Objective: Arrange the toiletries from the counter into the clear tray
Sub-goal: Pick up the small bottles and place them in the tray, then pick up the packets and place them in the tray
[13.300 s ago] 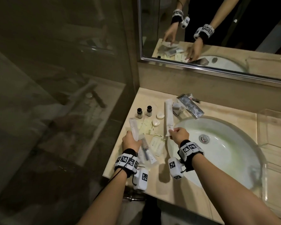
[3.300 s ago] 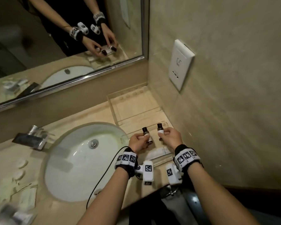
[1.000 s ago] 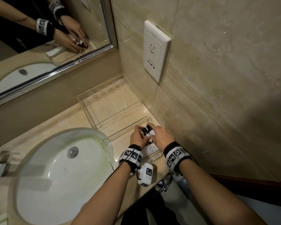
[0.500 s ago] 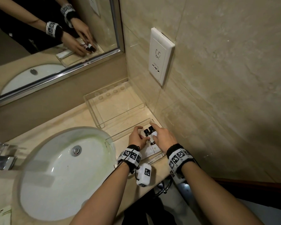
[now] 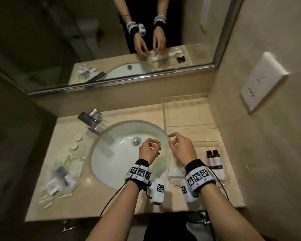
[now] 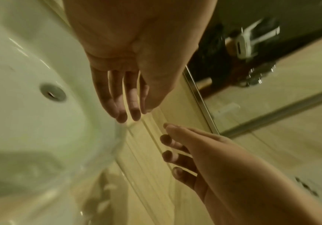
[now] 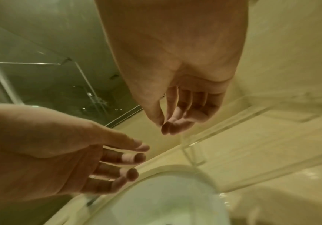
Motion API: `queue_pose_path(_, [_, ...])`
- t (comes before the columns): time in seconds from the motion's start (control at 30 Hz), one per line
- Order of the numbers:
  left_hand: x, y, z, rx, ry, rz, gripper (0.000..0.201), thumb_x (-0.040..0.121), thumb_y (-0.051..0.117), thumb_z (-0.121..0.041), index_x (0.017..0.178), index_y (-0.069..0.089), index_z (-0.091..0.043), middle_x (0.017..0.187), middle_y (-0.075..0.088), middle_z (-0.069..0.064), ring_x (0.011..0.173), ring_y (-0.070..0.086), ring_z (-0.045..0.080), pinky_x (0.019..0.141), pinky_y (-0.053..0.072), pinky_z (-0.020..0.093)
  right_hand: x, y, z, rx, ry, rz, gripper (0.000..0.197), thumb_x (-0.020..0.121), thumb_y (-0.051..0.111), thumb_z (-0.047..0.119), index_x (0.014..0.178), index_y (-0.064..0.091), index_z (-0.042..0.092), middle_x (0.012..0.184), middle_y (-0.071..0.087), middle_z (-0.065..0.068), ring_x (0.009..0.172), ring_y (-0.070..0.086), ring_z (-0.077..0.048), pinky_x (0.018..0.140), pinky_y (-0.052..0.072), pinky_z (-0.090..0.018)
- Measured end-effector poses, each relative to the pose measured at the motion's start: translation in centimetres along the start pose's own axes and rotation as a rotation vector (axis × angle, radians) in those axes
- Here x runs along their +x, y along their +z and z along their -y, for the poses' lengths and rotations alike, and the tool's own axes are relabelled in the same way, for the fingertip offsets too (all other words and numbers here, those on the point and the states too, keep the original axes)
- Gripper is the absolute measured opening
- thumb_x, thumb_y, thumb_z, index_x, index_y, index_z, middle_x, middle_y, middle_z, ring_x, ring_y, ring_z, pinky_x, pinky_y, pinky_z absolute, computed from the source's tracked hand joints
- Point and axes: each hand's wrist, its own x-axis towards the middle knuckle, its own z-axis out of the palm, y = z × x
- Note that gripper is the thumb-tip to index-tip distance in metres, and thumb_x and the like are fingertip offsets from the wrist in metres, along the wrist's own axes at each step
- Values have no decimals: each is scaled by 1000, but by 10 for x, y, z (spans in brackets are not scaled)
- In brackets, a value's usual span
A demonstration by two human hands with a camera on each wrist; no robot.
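Two small dark-capped bottles [image 5: 213, 159] lie side by side in the near clear tray [image 5: 221, 146] on the right of the counter. A white tube [image 5: 175, 172] lies at the tray's left end, partly behind my right wrist. My left hand [image 5: 155, 147] hovers over the basin's right side, fingers loosely bent and holding nothing. My right hand [image 5: 172, 140] hangs just beside it over the tray's left edge, also holding nothing. The left wrist view shows the left hand's fingers [image 6: 131, 111] relaxed. In the right wrist view the right hand's fingers [image 7: 172, 124] hang slack.
The white basin [image 5: 111, 153] fills the counter's middle, the chrome tap [image 5: 92, 119] at its back left. Sachets and packets [image 5: 61, 178] and round soaps [image 5: 75, 143] lie on the left counter. A second clear tray [image 5: 188, 113] stands behind. Mirror ahead, wall socket [image 5: 261, 82] on the right.
Both hands have let go of the two bottles, which now lie in the near tray. The hands have drawn left toward the basin, and my view has swung left.
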Motion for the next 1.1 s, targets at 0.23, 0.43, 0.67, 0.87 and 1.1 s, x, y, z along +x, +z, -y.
queue_pose_path(0.23, [-36, -130, 46, -83, -119, -354, 9, 89, 59, -13, 93, 64, -7, 74, 67, 7, 59, 61, 20, 53, 49, 25, 4, 89, 87, 7, -197, 239, 16, 90, 61, 27, 105, 66, 25, 78, 62, 11, 75, 61, -14, 69, 46, -28])
queue_pose_path(0.43, [-60, -213, 95, -169, -238, -523, 5, 90, 58, -13, 92, 63, -11, 74, 67, 6, 58, 60, 19, 60, 53, 33, -6, 160, 148, -10, -311, 427, 17, 90, 63, 25, 106, 67, 20, 76, 61, 10, 76, 61, -15, 72, 48, -29])
queue_pose_path(0.67, [-53, -298, 163, -232, -367, -622, 2, 89, 61, -11, 91, 62, -11, 76, 68, 8, 58, 59, 19, 50, 46, 23, -13, 253, 198, -91, -337, 552, 15, 90, 63, 27, 102, 68, 20, 78, 64, 6, 77, 62, -16, 73, 49, -29])
queue_pose_path(0.87, [-42, -368, 224, -220, -473, -687, 7, 80, 65, -8, 80, 64, -15, 80, 67, 6, 81, 65, 28, 76, 56, 36, -16, 337, 237, -142, -285, 649, 12, 89, 64, 26, 98, 67, 19, 79, 66, 2, 78, 65, -19, 76, 53, -31])
queue_pose_path(1.1, [-27, -415, 263, -40, -506, -698, 25, 73, 75, -7, 95, 62, -9, 100, 63, 13, 93, 61, 27, 79, 47, 30, -14, 393, 254, -191, -129, 613, 17, 90, 65, 22, 106, 62, 17, 95, 66, -1, 86, 63, -18, 81, 53, -31])
